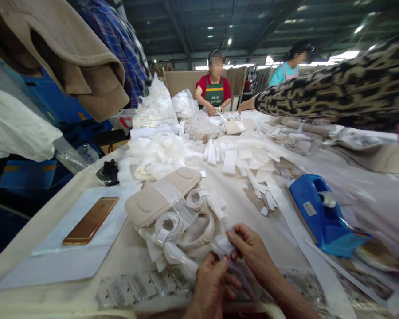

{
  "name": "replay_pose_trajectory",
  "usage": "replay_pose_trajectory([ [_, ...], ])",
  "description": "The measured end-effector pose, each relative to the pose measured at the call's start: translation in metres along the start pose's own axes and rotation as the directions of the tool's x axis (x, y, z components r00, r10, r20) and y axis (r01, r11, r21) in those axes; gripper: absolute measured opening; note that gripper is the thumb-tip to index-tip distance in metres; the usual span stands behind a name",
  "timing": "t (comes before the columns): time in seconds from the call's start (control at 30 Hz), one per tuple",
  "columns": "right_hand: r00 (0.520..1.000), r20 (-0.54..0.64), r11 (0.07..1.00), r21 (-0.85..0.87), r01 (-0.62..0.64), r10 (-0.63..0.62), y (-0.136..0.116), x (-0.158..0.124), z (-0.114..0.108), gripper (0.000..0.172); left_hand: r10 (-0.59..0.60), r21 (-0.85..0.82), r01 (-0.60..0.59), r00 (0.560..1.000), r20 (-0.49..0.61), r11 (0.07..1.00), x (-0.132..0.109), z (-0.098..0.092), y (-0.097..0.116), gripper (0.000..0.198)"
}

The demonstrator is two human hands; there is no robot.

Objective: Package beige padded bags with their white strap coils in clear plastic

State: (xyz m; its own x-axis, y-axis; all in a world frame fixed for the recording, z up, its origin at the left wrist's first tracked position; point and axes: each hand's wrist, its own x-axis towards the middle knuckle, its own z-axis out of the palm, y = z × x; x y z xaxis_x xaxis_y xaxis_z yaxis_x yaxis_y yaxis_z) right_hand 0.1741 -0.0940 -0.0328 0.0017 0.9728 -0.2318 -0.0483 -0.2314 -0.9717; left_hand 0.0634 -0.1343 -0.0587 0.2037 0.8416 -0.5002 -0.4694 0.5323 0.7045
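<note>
My left hand [211, 281] and my right hand [252, 252] meet at the near edge of the table, both pinched on a small clear plastic piece [223, 245] with white fabric in it. Just beyond them lies a heap of beige straps wrapped in clear plastic [182, 226]. A flat beige padded piece [159, 195] rests on that heap. Fingers of both hands are closed on the plastic.
A blue tape dispenser [322, 212] stands at the right. A gold phone [91, 220] lies on white sheets at the left. White fabric strips [242, 159] and bags cover the far table. A patterned sleeve [335, 88] reaches in from the right; two people work beyond.
</note>
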Motion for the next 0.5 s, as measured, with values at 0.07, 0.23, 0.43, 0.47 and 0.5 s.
replay_pose_trajectory([
  [0.07,1.0,-0.002,1.0,-0.01,0.01,-0.01,0.002,0.004,0.0,0.029,-0.011,-0.098,0.011,1.0,-0.002,0.995,0.006,0.004,-0.002,0.062],
  [0.23,0.984,-0.115,0.977,-0.18,0.116,-0.138,0.009,0.015,0.002,0.025,-0.049,-0.195,0.041,0.998,-0.034,0.98,0.007,0.001,-0.005,0.057],
  [0.43,0.961,-0.197,0.946,-0.298,0.128,-0.192,0.013,0.026,0.003,0.028,-0.097,-0.286,0.142,0.981,0.166,0.948,-0.007,-0.007,0.005,0.046],
  [0.47,0.953,-0.219,0.935,-0.328,0.132,-0.212,0.013,0.028,0.001,0.028,-0.101,-0.288,0.156,0.975,0.2,0.945,-0.009,-0.007,0.008,0.043],
  [0.5,0.943,-0.237,0.923,-0.358,0.138,-0.233,0.013,0.03,-0.002,0.028,-0.1,-0.286,0.163,0.97,0.223,0.944,-0.011,-0.009,0.009,0.041],
])
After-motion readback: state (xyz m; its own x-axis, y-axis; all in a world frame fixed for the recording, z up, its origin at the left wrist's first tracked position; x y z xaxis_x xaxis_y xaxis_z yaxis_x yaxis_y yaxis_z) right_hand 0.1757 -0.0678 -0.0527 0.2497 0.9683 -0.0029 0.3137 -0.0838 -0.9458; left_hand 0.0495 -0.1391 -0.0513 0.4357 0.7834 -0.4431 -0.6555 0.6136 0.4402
